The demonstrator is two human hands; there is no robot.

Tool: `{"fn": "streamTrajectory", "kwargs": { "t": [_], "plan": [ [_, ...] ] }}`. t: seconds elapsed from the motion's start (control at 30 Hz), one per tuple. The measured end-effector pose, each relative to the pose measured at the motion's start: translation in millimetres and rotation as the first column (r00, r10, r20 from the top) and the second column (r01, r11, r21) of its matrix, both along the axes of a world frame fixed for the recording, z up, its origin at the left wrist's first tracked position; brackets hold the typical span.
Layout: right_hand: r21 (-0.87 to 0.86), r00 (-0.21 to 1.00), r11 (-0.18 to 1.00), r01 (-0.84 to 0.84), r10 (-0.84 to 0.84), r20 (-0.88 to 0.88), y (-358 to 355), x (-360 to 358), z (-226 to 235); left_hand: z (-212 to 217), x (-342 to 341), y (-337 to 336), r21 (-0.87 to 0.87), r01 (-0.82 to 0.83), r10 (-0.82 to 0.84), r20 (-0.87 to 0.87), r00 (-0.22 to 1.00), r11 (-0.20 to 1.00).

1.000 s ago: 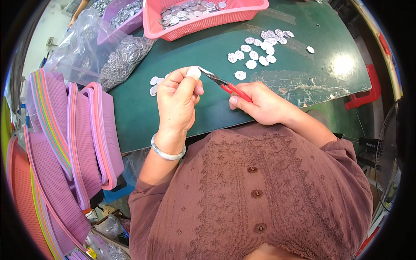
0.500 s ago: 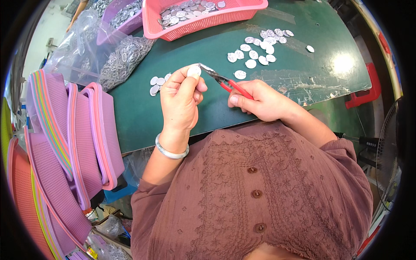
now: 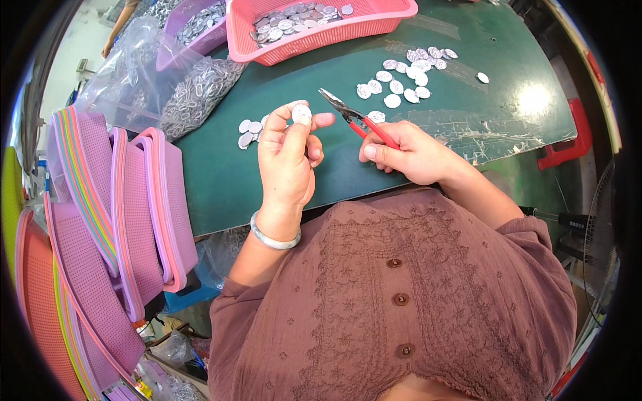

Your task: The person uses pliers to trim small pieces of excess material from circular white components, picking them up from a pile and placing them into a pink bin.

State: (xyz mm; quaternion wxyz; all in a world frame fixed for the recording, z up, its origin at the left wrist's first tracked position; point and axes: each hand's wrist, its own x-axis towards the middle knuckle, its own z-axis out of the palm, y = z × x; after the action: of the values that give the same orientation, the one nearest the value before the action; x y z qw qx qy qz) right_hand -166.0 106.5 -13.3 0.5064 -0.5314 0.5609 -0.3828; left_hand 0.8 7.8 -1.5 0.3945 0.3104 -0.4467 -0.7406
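Between the thumb and fingers of my left hand point(image 3: 289, 150) is a small oval silver medal point(image 3: 301, 113). My right hand point(image 3: 408, 152) grips red-handled pliers point(image 3: 361, 119); their tips point up and left, apart from the medal. Several loose silver medals point(image 3: 396, 87) lie spread on the green table point(image 3: 321, 70) beyond my right hand. A smaller group of medals point(image 3: 246, 136) rests just left of my left hand, partly hidden by it.
At the back, a pink basket point(image 3: 321, 33) and a purple basket point(image 3: 212, 41) hold many medals. A clear plastic bag point(image 3: 200, 93) of metal links lies at the back left. Stacked purple and pink baskets point(image 3: 137, 220) stand left of the table. A person's arm point(image 3: 120, 27) shows far left.
The pliers' tips have come away from the medal, moving a little to the right. My left index finger has straightened out, and the medal stays in my left hand.
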Motion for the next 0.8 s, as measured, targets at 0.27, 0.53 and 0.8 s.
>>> {"fn": "streamTrajectory", "kwargs": {
  "t": [0.27, 0.53, 0.8],
  "plan": [
    [-0.074, 1.000, 0.997, 0.024, -0.025, -0.013, 0.9, 2.2, -0.7, -0.7, -0.6, 1.7, -0.040, -0.002, 0.002, 0.000, 1.000, 0.999],
    [-0.079, 0.999, 0.997, 0.017, -0.020, -0.038, 0.6, 2.4, -1.6, -5.7, 1.3, 0.4, 0.005, -0.006, 0.006, -0.032, 0.999, 1.000],
    [-0.066, 0.999, 0.997, 0.043, -0.042, 0.014, 1.7, 2.5, -2.6, -8.9, 3.1, -3.6, 0.111, -0.016, 0.020, -0.035, 0.999, 0.994]
  ]
}}
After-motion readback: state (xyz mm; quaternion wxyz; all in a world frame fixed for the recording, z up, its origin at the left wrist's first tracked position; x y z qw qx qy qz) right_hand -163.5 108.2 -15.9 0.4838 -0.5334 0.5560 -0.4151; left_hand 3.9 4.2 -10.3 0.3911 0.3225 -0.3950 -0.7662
